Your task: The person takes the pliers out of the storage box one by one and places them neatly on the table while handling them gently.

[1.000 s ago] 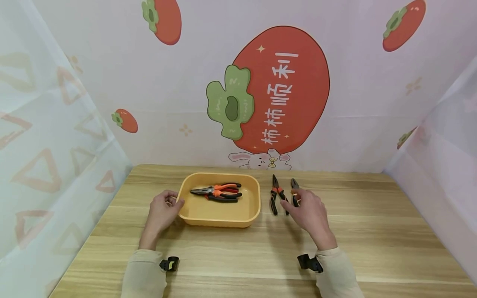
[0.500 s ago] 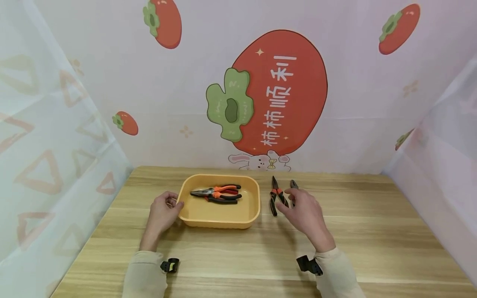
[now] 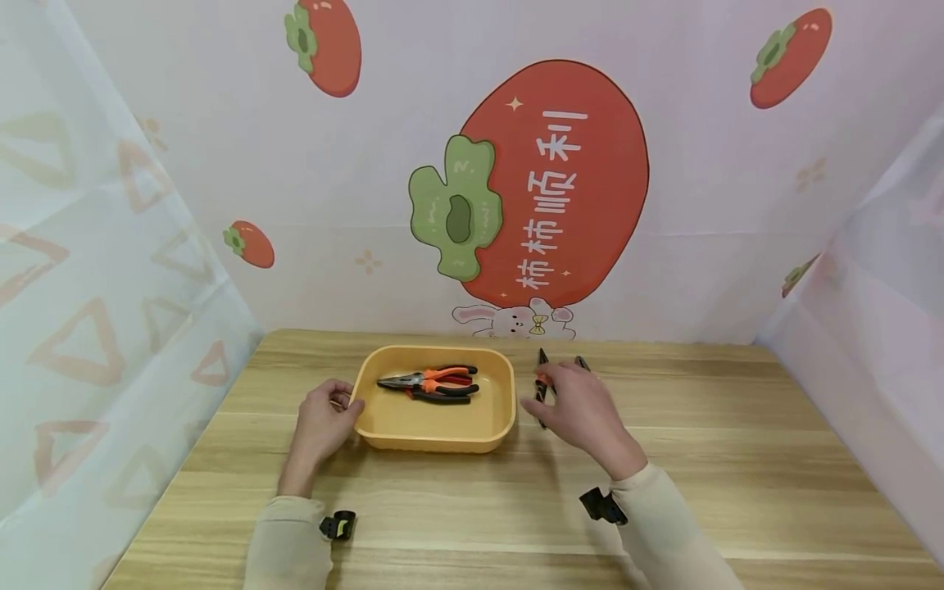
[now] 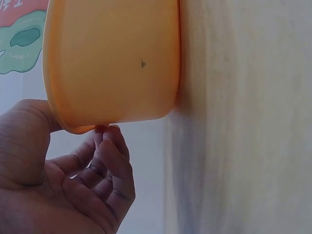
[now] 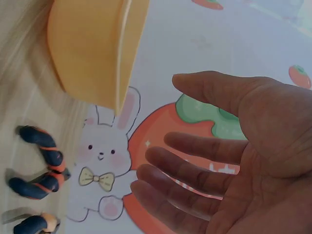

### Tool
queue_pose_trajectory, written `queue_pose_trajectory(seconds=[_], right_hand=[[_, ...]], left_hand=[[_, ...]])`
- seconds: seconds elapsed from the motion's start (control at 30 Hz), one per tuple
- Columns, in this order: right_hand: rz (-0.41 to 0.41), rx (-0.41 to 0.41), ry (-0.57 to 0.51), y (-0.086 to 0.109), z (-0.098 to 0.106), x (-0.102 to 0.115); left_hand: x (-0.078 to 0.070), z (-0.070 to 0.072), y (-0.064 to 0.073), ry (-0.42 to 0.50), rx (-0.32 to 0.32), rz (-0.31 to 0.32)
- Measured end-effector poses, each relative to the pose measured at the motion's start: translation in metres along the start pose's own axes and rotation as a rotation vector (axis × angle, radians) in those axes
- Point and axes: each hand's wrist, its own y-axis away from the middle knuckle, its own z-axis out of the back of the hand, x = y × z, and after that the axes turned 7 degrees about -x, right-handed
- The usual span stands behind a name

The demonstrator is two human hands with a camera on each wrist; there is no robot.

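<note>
My left hand (image 3: 324, 418) grips the left end of a yellow plastic tray (image 3: 435, 444), thumb over the rim and fingertips against the outer wall (image 4: 117, 63). Inside lie orange-and-black long-nose pliers (image 3: 437, 382), overlapping another tool with a red handle part that is mostly covered. To the tray's right, my right hand (image 3: 583, 410) hovers over two pliers on the table, its fingers spread and holding nothing in the right wrist view. Black-and-orange pliers (image 5: 54, 168) lie with handles apart. Of the second pliers (image 3: 583, 362), the head view shows only the tip behind my hand.
The wooden table (image 3: 737, 459) extends to the right and in front of the tray. Behind it stands a white backdrop (image 3: 708, 279) printed with persimmons and a rabbit, with printed side panels left and right. A small black camera (image 3: 603, 506) sits at my right wrist.
My right hand has shifted left, from near the farther-right pliers to over the black-and-orange pair, partly covering both. My left hand and the tray have stayed in place.
</note>
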Motion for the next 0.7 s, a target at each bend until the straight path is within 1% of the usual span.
queue_pose_trajectory(seconds=[0.17, 0.4, 0.63, 0.7], right_hand=[[0.051, 0.026, 0.015, -0.009, -0.001, 0.01], [0.076, 0.076, 0.022, -0.018, -0.001, 0.02], [0.125, 0.099, 0.043, -0.03, -0.005, 0.031], [0.128, 0.111, 0.052, -0.033, -0.006, 0.034]], left_hand=[[-0.001, 0.0, 0.001, -0.026, -0.009, -0.019], [-0.002, 0.0, 0.001, -0.064, 0.006, -0.033], [-0.003, 0.0, 0.001, -0.079, -0.003, -0.035], [-0.003, 0.0, 0.001, -0.081, -0.006, -0.034]])
